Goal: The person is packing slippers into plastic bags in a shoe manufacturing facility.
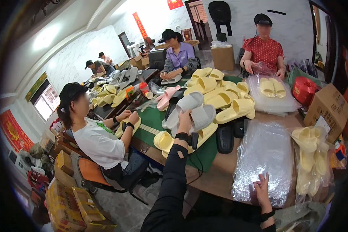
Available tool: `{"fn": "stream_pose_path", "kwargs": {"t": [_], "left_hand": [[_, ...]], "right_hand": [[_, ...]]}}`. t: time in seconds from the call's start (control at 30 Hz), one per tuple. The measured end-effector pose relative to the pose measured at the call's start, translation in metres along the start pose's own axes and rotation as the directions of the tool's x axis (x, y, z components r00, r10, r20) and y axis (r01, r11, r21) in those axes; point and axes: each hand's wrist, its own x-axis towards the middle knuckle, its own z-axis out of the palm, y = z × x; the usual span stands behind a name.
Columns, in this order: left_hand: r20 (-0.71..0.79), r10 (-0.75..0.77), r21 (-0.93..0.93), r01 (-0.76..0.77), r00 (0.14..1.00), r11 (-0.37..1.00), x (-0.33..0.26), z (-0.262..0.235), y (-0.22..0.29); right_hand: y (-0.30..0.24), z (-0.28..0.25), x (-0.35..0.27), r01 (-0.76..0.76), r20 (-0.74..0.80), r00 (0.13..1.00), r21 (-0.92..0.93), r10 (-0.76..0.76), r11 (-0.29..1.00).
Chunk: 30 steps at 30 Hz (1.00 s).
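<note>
My left hand [185, 121] reaches to the heap in the middle of the table and grips a grey slipper [202, 117]; some of its fingers are hidden behind it. Against it lies another grey slipper [190, 102]. Yellow slippers [236, 110] are piled just beyond, with black slippers [224, 139] to their right. Above a stack of clear plastic bags [265, 150] at the near right, my right hand [262, 188] has its fingers apart and holds nothing.
Bagged yellow slippers [308, 154] lie at the right edge, below a cardboard box [326, 112]. A green mat [152, 118] covers part of the table. Co-workers sit left and across; one has yellow slippers [272, 87] on a plastic stack. Cartons [63, 205] stand lower left.
</note>
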Motion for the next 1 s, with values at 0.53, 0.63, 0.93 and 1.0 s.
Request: {"fn": "stream_pose_path", "kwargs": {"t": [0.53,0.63,0.93,1.0], "left_hand": [[0.682,-0.343,-0.284,0.666,0.646,0.69,-0.26,0.153,0.004],[0.752,-0.536,-0.226,0.913,0.385,0.339,-0.294,0.175,-0.014],[0.772,-0.632,0.449,0.644,0.07,0.62,-0.317,0.154,-0.028],[0.746,-0.665,0.63,0.365,-0.039,0.685,-0.322,0.129,-0.039]], "right_hand": [[0.006,0.0,0.002,0.07,0.038,0.997,0.011,-0.07,0.998],[0.032,-0.011,0.006,0.044,0.006,0.999,0.048,-0.044,0.998],[0.013,-0.005,-0.004,-0.12,-0.147,0.981,0.073,0.13,0.99],[0.013,-0.012,-0.004,-0.177,-0.078,0.981,0.015,0.178,0.984]]}}
